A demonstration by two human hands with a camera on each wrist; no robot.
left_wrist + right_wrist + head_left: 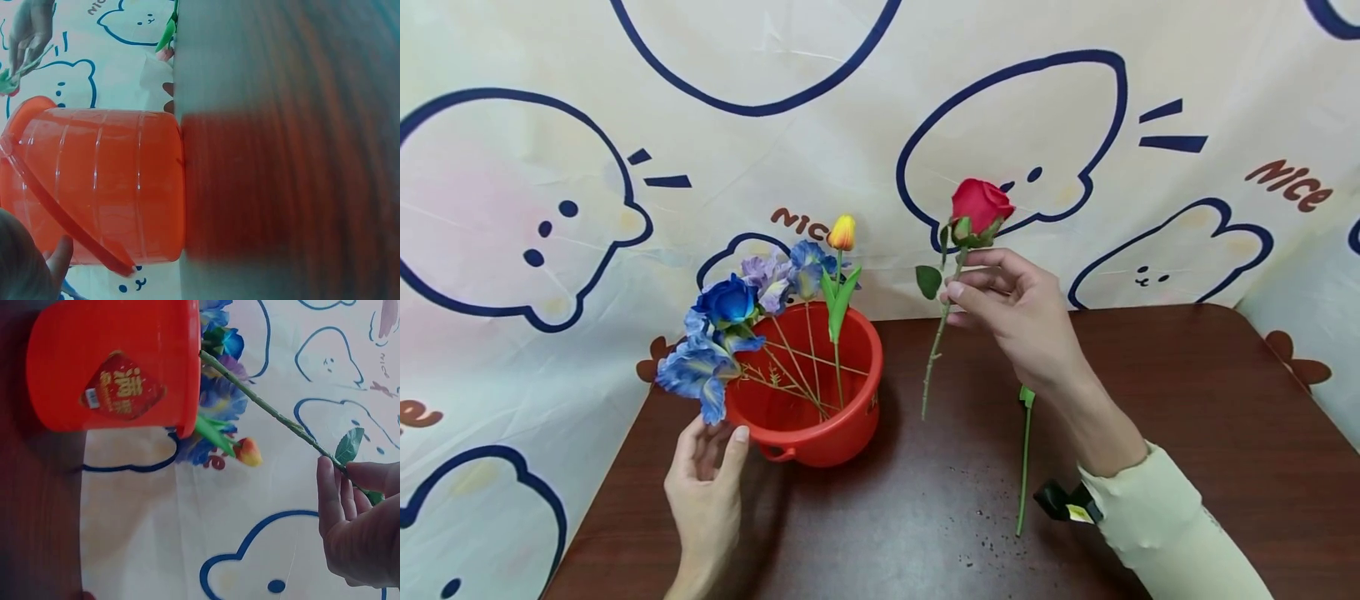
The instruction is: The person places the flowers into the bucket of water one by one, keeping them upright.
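My right hand (1037,329) pinches the thorny stem of a red rose (981,207) just below its bloom, between thumb and fingers. The rose stands nearly upright above the table, right of a red bucket (842,440). In the right wrist view, the lower end of its stem (259,402) overlaps the bucket's rim. My left hand (703,500) is at the bucket's near left side, fingers loosely bent and thumb apart, beneath a drooping blue flower (696,367). Inside the bucket lean a blue rose (730,300), blue and purple flowers (767,279) and a yellow-orange tulip (842,232).
A green flower stem (1024,467) lies on the brown table (925,517), partly under my right forearm. Dark specks (985,542) are scattered near it. A cartoon-printed cloth (820,167) hangs behind the table. The bucket's handle (69,212) hangs down its side.
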